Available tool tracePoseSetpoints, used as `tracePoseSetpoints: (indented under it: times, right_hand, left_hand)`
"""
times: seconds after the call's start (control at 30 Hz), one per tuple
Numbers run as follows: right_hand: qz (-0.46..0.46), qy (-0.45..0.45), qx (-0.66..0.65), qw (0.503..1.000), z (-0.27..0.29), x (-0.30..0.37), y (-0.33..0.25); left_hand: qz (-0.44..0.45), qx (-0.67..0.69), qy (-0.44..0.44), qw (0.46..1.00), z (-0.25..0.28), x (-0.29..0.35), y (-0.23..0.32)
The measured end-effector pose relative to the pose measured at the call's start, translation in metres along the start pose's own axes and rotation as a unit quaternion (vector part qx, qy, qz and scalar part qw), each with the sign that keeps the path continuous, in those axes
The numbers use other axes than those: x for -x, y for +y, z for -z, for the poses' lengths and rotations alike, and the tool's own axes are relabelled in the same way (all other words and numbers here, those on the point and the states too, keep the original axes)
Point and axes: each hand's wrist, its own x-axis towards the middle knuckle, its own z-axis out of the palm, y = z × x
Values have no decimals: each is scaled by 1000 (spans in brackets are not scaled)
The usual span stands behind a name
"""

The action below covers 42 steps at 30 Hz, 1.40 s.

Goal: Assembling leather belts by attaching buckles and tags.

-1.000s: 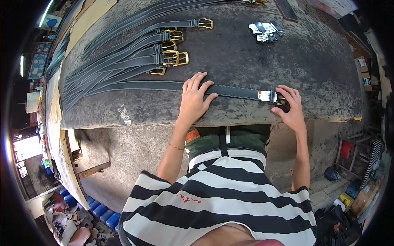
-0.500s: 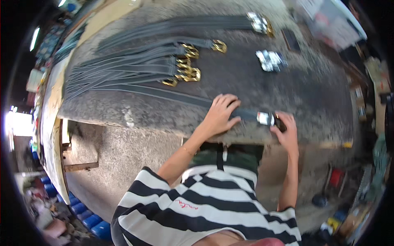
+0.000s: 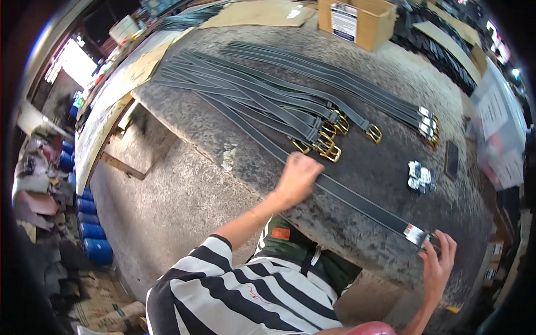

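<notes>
A dark grey belt (image 3: 365, 207) with pale edge stitching lies along the table's near side, running from the far left toward the near right. My left hand (image 3: 300, 177) is closed over the strap near its middle, the fingers curled down and partly hidden. At the belt's right end, my right hand (image 3: 438, 259) curves its fingers and thumb around the buckle, which they mostly cover. A white tag (image 3: 414, 233) sits on the strap just beside those fingers. Several similar belts (image 3: 251, 103) with gold buckles (image 3: 329, 148) lie overlapping beyond my left hand.
Farther back lies a row of belts (image 3: 335, 78) with white tags at their buckles. A pile of small white tags (image 3: 421, 177) and a dark phone (image 3: 451, 160) lie at the right. Behind stand a cardboard box (image 3: 374, 25) and a clear plastic bin (image 3: 499, 125). Blue containers (image 3: 97, 251) stand left.
The view has turned, so the table appears slanted. My left hand has slid leftward along the belt and its spread fingers have curled. My right hand stays at the buckle end.
</notes>
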Motion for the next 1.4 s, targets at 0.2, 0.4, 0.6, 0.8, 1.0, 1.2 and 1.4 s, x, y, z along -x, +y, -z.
tracePoseSetpoints:
  times: [0.2,0.4,0.6,0.8,1.0,1.2,1.4]
  right_hand:
    - [28,-22,20,999,-28,13,67]
    - [33,-49,-34,998,-66,-60,88]
    - [-168,36,-164,971,-65,-135,154]
    - [100,64,83,989,-98,-259,243]
    - [38,13,140,989,-159,-274,323]
    - [-63,-43,98,992,-153,-249,290]
    - [-69,-78,60,993,-178,-262,268]
  left_hand:
    - [42,-192,7,981,94,57,-197]
    - [100,-387,91,912,218,51,-255]
    - [42,-598,163,784,373,-5,-253]
    - [140,-629,131,754,343,-140,-354]
    - [37,-640,0,767,197,-242,-457]
    - [74,-591,-65,801,95,-259,-549]
    - [194,-579,-116,783,-6,-217,-621]
